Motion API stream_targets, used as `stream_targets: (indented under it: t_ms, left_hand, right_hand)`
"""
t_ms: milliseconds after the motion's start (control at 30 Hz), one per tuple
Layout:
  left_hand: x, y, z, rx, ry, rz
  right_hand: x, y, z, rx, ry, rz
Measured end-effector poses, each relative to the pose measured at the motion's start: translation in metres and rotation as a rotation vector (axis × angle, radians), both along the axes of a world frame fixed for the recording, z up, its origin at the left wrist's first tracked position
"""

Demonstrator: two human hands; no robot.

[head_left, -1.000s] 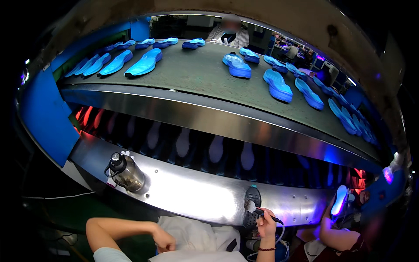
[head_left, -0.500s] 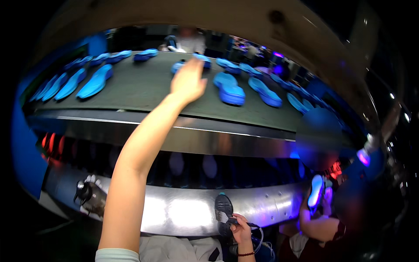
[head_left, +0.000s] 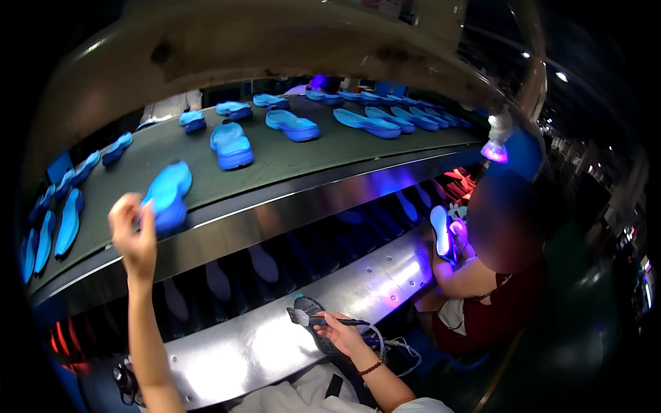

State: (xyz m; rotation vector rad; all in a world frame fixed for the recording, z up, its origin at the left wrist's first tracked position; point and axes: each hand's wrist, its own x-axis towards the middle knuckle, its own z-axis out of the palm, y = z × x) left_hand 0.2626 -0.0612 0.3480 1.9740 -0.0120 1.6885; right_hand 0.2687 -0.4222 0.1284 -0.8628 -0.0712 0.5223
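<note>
While my left hand (head_left: 134, 234) reaches up, fingers pinching blue sole (head_left: 165, 196) at conveyor belt (head_left: 289, 155) near edge | right hand (head_left: 341, 334), below belt, fingers wrapped round brush (head_left: 306, 318) over dark sole (head_left: 318, 330).

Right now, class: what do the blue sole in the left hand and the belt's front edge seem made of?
Blue sole: probably moulded foam or rubber, matte, evenly coloured, thick with rounded edges. Belt's front edge: polished metal, likely steel; it mirrors the violet lamp light.
</note>
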Motion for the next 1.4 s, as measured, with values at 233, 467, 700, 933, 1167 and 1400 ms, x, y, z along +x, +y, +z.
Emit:
stream_targets:
  t_ms: [233,467,700,933,1167,1400]
  left_hand:
    - [-0.09,-0.004,-0.082,-1.178,0.071,-1.089]
    - [-0.153,-0.046,-0.222,-1.461,0.237,-1.837]
    - [-0.136,-0.116,-0.235,-1.635,0.583,-1.48]
    - [-0.121,-0.131,-0.202,-1.671,0.323,-1.647]
    - [-0.126,-0.136,-0.21,-1.586,0.305,-1.681]
    - [-0.109,-0.124,-0.215,-1.714,0.341,-1.075]
  right_hand:
    - [-0.002,0.019,0.011,-0.029,0.002,-0.028]
    - [0.001,0.015,0.003,-0.036,0.009,-0.086]
    - [-0.019,0.04,0.052,0.052,-0.348,0.141]
    - [-0.009,0.093,0.048,-0.018,-0.157,0.3]
    - [0.001,0.125,0.072,-0.222,-0.445,0.234]
    - [-0.047,0.131,0.073,-0.506,-1.353,0.074]
